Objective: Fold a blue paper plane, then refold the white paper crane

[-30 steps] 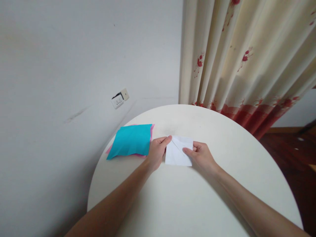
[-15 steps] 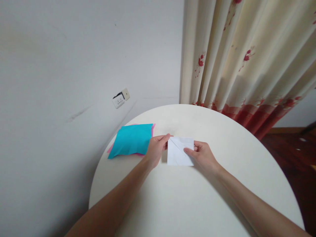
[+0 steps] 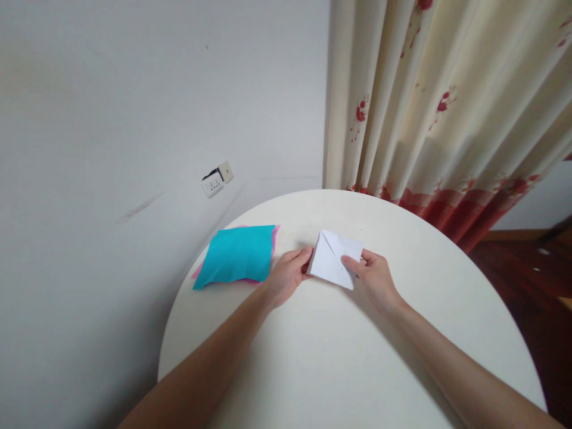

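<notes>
A pale wall (image 3: 134,107) fills the left, with a red-flowered curtain (image 3: 402,107) on the right. Before them stands the round white table (image 3: 313,357). On its left part, a blue sheet (image 3: 239,253) covers most of a pink sheet (image 3: 274,237). The right hand (image 3: 375,277) grips the paper (image 3: 333,259) by its right side, thumb on top; the left hand (image 3: 288,274) is curled at its left edge, its hold unclear. The paper, white and folded with a slanting seam, is over the table between both hands; its inside is hidden. Smallest is the wall socket (image 3: 213,185).
</notes>
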Demonstrator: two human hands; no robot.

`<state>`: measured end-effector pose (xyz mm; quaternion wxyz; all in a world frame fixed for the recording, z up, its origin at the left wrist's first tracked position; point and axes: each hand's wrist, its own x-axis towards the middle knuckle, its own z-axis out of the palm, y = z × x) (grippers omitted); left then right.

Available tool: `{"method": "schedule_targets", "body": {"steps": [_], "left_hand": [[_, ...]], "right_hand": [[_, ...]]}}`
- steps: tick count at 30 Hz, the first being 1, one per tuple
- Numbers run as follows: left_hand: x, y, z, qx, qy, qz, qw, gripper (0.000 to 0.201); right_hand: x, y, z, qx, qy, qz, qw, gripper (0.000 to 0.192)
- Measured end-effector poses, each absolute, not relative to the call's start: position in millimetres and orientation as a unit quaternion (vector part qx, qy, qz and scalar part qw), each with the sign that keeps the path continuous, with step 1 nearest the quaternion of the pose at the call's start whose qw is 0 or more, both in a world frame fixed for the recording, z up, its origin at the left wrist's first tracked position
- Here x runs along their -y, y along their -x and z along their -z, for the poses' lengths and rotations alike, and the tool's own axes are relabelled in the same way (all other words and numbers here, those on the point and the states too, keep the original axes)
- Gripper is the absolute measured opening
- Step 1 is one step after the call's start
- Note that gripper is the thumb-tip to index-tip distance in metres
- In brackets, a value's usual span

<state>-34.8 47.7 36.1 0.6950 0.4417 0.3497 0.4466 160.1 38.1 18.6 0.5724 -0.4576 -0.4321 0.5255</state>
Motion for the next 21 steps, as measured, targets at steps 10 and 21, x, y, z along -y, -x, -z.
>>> {"method": "schedule_targets", "body": {"steps": [10,21], "left_hand": [[-44,32,-35,-0.332,-0.487,-0.429,0.684,0.046],[-42,24,-28,-0.314,-0.464,-0.465,0.686,0.049]], "right_hand": [[-36,-160,-16,0.484,0.470,-0.477,0.563,0.040],[-31,-152,-16,0.452,0.497,-0.436,0.599,0.042]]}}
